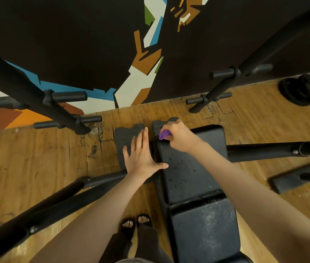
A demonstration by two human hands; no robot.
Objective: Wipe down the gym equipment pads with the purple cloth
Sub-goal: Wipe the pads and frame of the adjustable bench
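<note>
No readable text, label, brand, number or sign shows anywhere; the far wall's painted mural carries only abstract colour shapes.

Gym: padded bench, black rack uprights with pegs, weight plates on wood floor, mural wall.

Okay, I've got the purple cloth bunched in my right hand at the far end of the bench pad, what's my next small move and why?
Probably draw the right hand with the purple cloth back toward you along the bench pad. Droplets sit unwiped on its middle, just nearer you than the cloth. The left hand lies flat at the pad's left edge and can stay there.
</note>
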